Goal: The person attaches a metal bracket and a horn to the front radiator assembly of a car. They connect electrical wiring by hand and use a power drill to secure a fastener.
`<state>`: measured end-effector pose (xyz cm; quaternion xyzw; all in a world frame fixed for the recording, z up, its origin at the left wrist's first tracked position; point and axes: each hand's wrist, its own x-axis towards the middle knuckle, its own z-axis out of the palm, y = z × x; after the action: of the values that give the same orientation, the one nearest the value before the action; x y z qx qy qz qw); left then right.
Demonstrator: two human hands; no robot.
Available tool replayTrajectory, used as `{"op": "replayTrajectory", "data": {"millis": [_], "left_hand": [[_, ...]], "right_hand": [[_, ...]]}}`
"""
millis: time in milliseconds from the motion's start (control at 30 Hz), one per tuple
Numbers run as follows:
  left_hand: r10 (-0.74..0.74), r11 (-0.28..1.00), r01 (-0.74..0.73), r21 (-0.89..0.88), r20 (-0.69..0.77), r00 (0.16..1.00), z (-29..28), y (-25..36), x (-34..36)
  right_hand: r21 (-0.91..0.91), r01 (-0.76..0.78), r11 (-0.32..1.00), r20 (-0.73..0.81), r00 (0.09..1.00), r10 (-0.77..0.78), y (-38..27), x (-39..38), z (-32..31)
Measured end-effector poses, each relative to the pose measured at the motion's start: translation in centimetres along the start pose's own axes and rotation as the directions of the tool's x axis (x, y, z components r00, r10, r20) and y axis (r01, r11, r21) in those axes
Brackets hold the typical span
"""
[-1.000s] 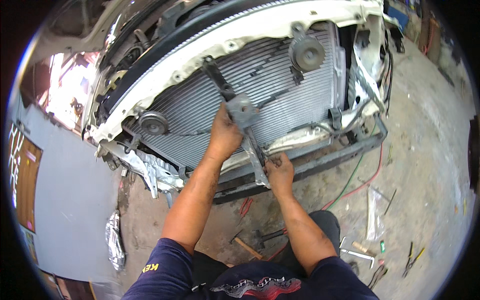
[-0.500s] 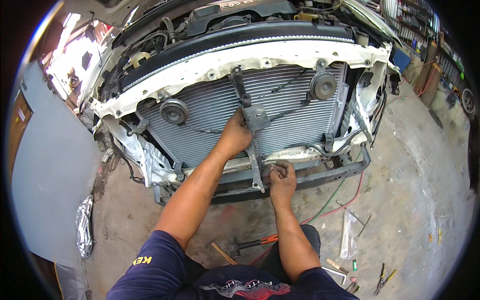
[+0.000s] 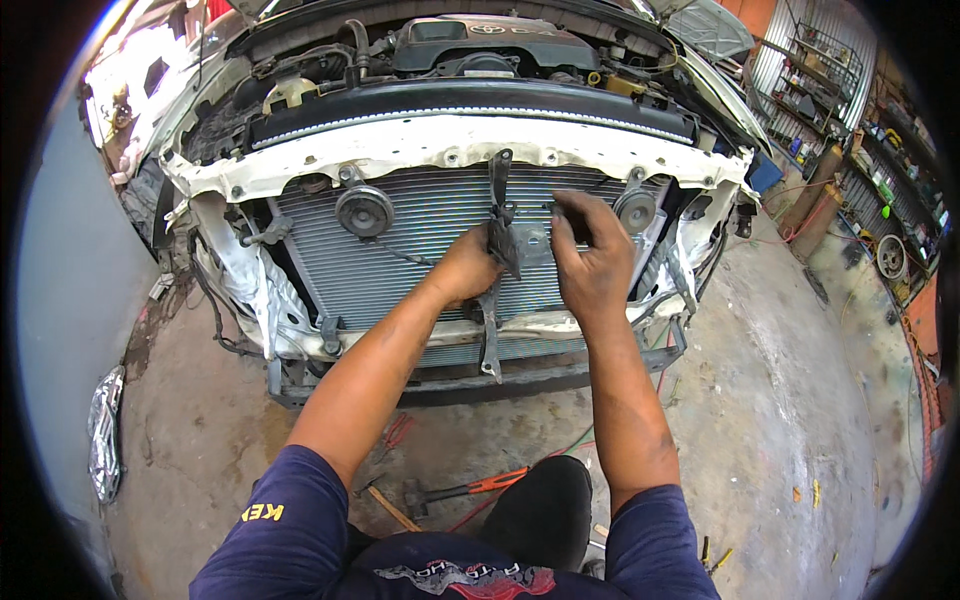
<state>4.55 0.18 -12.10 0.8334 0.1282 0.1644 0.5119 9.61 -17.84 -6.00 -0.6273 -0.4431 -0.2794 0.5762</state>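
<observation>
In front of a silver finned radiator [image 3: 330, 260] stands an upright black metal brace [image 3: 489, 335] with a plate at its middle. My left hand [image 3: 466, 266] is wrapped round the brace at that middle part. My right hand [image 3: 598, 250] is raised just right of the brace, thumb and fingers drawn together in a pinch. A small dark piece shows at its fingertips, too small to name. The brace's upper end [image 3: 502, 160] lies against the white crossbar [image 3: 400, 147], and its lower end hangs over the lower bar.
Round horns [image 3: 365, 210] [image 3: 636, 211] flank the brace. Above is the open engine bay with a black engine cover [image 3: 490, 45]. A dark lower bar [image 3: 540, 380] crosses the front. On the floor lie an orange-handled tool [image 3: 495, 480], a wooden handle [image 3: 394, 508] and a foil-like bundle [image 3: 105, 435].
My right hand has risen from beside the brace's lower end to its middle. My left hand keeps hold of the brace, whose middle plate looks turned. The view has tilted up.
</observation>
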Motion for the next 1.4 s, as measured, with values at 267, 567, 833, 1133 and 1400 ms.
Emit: {"op": "replayTrajectory", "data": {"millis": [267, 567, 833, 1133, 1400], "left_hand": [[0.003, 0.992, -0.004, -0.124, -0.008, 1.000, -0.9, 0.5, -0.7], [0.115, 0.983, -0.116, -0.143, -0.016, 0.993, 1.1, 0.8, -6.2], [0.170, 0.983, -0.182, -0.037, -0.210, 0.963, 2.7, -2.1, -8.1], [0.327, 0.942, -0.337, -0.001, -0.239, 0.914, 2.5, -1.8, -4.1], [0.073, 0.996, -0.061, 0.070, -0.188, 0.980, 1.4, -1.2, -1.4]], "right_hand": [[0.190, -0.531, 0.826, 0.355, 0.821, 0.447, 0.8, 4.5, 1.7], [0.304, -0.436, 0.847, 0.396, 0.866, 0.304, -1.3, 0.9, 3.5], [0.459, -0.487, 0.743, 0.306, 0.872, 0.382, -4.1, -2.5, 5.7], [0.331, -0.527, 0.783, 0.069, 0.841, 0.537, -1.2, 0.2, 7.4], [-0.130, -0.084, 0.988, -0.050, 0.996, 0.078, 0.8, 1.9, 3.5]]}}
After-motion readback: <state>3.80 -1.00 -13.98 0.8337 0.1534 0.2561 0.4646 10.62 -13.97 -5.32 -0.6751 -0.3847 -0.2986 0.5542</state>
